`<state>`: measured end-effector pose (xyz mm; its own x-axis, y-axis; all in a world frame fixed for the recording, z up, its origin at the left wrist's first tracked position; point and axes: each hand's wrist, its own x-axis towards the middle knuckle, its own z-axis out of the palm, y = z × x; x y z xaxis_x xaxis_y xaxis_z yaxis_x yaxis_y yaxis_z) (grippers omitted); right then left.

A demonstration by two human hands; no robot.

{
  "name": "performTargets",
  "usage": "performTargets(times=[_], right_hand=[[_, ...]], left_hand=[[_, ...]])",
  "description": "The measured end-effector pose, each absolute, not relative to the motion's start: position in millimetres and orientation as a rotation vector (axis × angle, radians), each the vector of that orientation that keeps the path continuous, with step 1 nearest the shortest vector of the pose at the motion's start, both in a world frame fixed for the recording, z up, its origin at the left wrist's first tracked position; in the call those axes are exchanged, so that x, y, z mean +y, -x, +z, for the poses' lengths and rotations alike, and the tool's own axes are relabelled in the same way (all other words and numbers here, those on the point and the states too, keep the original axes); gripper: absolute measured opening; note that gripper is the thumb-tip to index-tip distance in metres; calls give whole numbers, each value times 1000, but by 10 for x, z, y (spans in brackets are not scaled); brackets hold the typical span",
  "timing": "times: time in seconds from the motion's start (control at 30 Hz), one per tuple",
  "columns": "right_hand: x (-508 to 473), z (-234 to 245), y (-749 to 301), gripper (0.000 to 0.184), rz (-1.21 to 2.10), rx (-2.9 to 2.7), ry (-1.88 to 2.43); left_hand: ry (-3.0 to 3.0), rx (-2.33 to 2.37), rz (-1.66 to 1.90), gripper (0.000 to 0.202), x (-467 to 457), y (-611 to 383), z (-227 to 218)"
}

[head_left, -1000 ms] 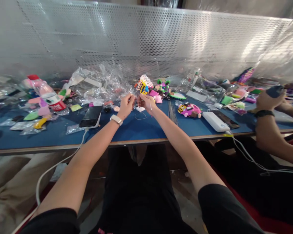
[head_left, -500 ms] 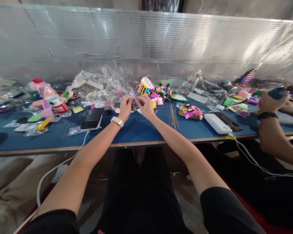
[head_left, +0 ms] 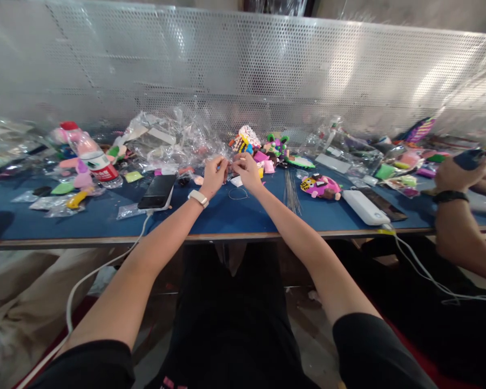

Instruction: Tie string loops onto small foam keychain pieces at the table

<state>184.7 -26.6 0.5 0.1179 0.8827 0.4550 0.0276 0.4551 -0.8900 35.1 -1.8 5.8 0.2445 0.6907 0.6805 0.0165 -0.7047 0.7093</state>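
My left hand (head_left: 214, 177), with a pale band on its wrist, is held over the blue table with its fingertips pinched together. My right hand (head_left: 249, 173) faces it from the right, its fingers also closed at the tips. The two sets of fingertips nearly meet, and whatever small thing lies in them is hidden. Just below them on the table are a thin wire loop (head_left: 238, 193) and a small white piece (head_left: 237, 181). Behind my right hand stand colourful clay figures (head_left: 245, 141) and pink packets (head_left: 269, 166).
A phone (head_left: 157, 192) on a cable and a tilted bottle (head_left: 99, 166) are at left. Crumpled clear bags (head_left: 178, 140) lie behind. To the right are thin wires (head_left: 291, 194), a pink clay figure (head_left: 321, 186), a white power bank (head_left: 364, 206) and another person's hand (head_left: 456, 175).
My right hand's fingers have drawn in closer to my left fingertips. The view has shifted slightly, and the wire loop shows more fully. Part of another person appears at the left edge.
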Motion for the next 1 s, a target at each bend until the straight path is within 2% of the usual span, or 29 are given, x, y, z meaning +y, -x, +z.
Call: performTargets(times=[0.17, 0.3, 0.57, 0.67, 0.77, 0.9, 1.0], right_hand=[[-304, 20, -1888, 36, 744, -1404, 842], [-373, 50, -1945, 37, 682, -1432, 891], [-321, 21, -1964, 17, 567, -1396, 941], [-286, 33, -1935, 24, 697, -1328, 918], [-271, 75, -1934, 31, 961, -1192, 898], [-295, 149, -1985, 30, 1283, -1012, 895], [-313, 178, -2023, 30, 1375, -960, 889]], left_hand=[[-1919, 638, 1471, 60, -8, -365, 40], [-1895, 632, 1434, 61, 32, -375, -3], [-1903, 645, 1442, 61, 23, -373, 4], [-1919, 617, 1450, 61, -16, -366, 45], [-1979, 616, 1433, 61, -42, -339, 88], [-2115, 616, 1391, 59, -60, -301, 126], [-2166, 616, 1378, 57, -79, -291, 142]])
